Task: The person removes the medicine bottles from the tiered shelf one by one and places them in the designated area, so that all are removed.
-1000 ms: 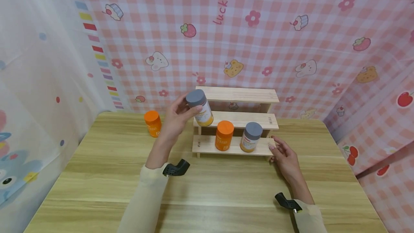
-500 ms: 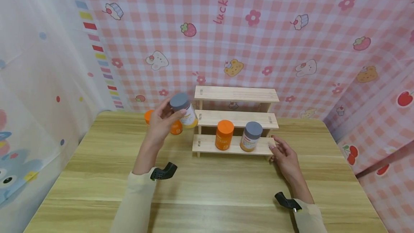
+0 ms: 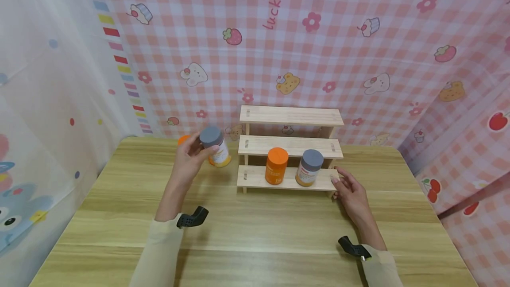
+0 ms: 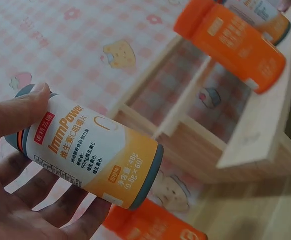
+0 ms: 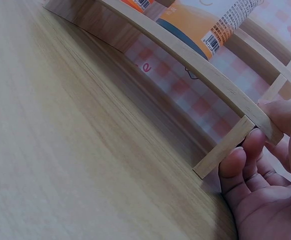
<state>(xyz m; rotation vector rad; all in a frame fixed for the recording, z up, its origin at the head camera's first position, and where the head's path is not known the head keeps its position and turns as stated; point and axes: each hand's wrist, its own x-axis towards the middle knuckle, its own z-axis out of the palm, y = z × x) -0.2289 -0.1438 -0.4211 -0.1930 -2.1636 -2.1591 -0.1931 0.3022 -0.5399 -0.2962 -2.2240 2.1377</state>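
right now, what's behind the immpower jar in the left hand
An orange jar partly shows behind the ImmPower jar. In the head view, the ImmPower jar and left hand cover most of it; anything else covered there cannot be seen.

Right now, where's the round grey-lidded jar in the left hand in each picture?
Head: the round grey-lidded jar is left of centre, below the middle.
Left wrist: the jar slants across the left, below the middle.
Right wrist: not in it; the orange-and-white jar is another.
Shared landmark: the pale wooden shelf.
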